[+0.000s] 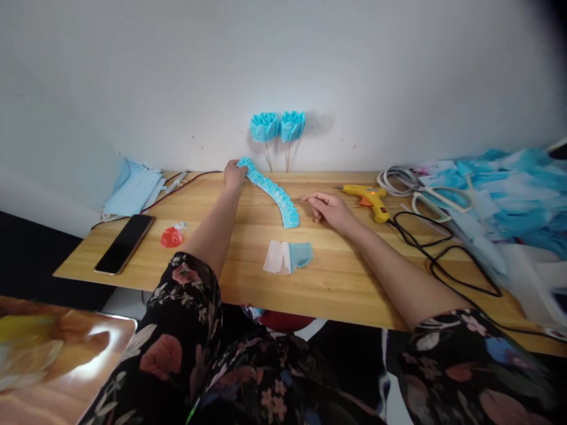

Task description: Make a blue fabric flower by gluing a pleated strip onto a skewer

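Note:
A gathered strip of light blue fabric (272, 190) runs in a curve across the wooden table, its ruffles along the upper side. At the strip's far left end, my left hand (234, 173) is closed on it. My right hand (330, 210) is just right of the strip's near end, apart from it. Its index finger stretches left and the other fingers curl loosely; no held thing can be made out. Two blue fabric flowers (264, 127) on thin sticks lean against the wall behind. Nearer me lies a small white and blue fabric piece (283, 257).
A yellow hot glue gun (365, 198) with a black cord lies right of my right hand. Beyond it are scissors (443, 199) and a heap of blue fabric (509, 192). To the left lie a phone (124, 244), a red wrapper (172, 236) and stacked face masks (134, 189).

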Demonstrator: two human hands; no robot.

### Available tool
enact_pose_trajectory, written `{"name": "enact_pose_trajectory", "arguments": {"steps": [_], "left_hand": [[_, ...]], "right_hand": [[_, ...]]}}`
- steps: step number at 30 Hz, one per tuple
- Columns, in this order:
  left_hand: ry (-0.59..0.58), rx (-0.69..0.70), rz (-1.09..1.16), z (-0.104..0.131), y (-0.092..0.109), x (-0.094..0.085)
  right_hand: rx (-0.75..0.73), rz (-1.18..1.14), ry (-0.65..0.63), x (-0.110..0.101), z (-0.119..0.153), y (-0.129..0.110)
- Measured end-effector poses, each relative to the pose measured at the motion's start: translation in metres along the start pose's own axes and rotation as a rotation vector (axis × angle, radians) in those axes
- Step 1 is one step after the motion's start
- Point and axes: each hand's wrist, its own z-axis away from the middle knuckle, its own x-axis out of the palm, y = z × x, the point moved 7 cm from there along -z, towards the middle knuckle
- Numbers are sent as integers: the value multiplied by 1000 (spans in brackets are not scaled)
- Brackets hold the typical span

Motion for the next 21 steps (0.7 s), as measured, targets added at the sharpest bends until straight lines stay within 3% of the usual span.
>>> {"name": "enact_pose_trajectory", "arguments": {"steps": [3,6,10,16,21], "left_hand": [[59,-36,111,17,6,1],[36,-70,341,38,14,3],[-44,-104,660,64,20,3],[-181,-72,807,84,26,3],[-277,-52,891,92,32,9]], "right_hand": [[4,-144,30,-5,-4,3],[26,-229,72,-13,-14,7],[-87,4,101,-12,-37,-4],[-410,276,30,27,-76,-61],[-478,290,-61,58,-93,-83]]}}
